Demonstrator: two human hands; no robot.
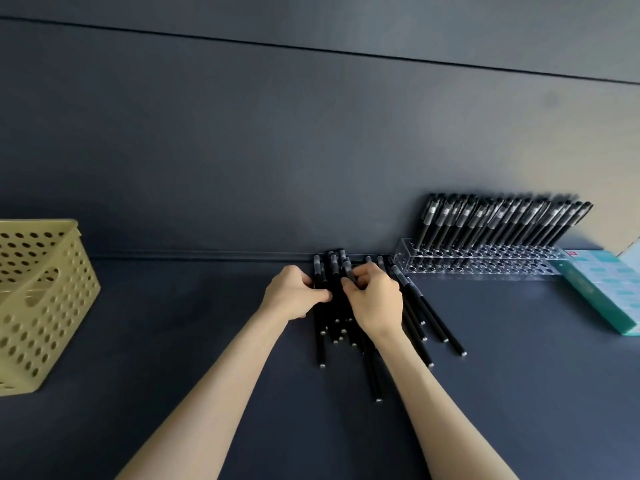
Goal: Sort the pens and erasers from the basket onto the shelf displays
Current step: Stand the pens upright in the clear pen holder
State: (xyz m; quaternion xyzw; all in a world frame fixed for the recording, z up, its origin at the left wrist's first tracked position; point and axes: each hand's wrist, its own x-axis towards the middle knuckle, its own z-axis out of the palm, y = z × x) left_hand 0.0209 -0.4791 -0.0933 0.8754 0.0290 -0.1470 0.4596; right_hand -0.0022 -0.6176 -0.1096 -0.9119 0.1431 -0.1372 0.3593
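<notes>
Between left hand (294,293) and right hand (376,300) sit black pens (320,341) — silver-tipped.

The dark blue shelf (485,393) runs flat up to a wall of the same colour, and at its left edge stands a pale yellow basket (38,299) with round holes in its sides. Near the middle, close to the wall, a heap of black pens (321,341) lies loose on the surface, most pointing roughly towards the wall and some fanning out to the right. Just right of the heap sits a clear holder (485,268) with rows of holes, its back row filled with upright pens (502,220) leaning right, and beside its right end lies a teal box (602,292).
</notes>
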